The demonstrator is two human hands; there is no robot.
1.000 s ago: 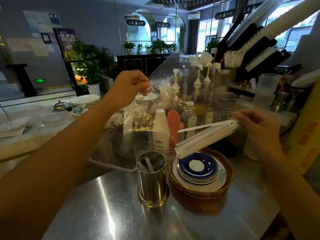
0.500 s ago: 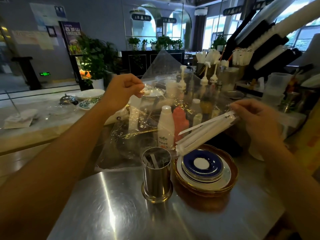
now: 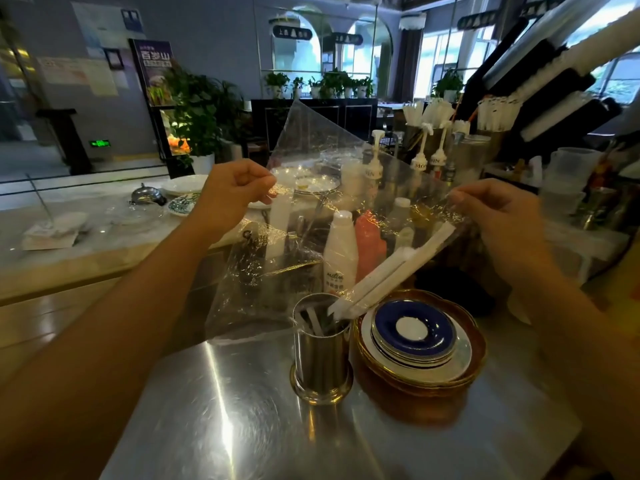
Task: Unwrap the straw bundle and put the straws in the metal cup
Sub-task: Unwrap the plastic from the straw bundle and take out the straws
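Straws (image 3: 391, 273) tilted over cup (image 3: 321, 355) on bench (image 3: 242, 410), left hand (image 3: 232, 194) and right hand (image 3: 498, 216) grips pinching wrap (image 3: 311, 216).

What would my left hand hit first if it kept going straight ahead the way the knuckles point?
Probably the clear plastic wrap that the left hand is already pinching. Beyond that film, the stacked plates look next in line, though depth is hard to judge from this one view.

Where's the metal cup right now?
The metal cup stands at centre of the head view on the steel counter, just left of the stacked plates, directly under the straws' lower ends.
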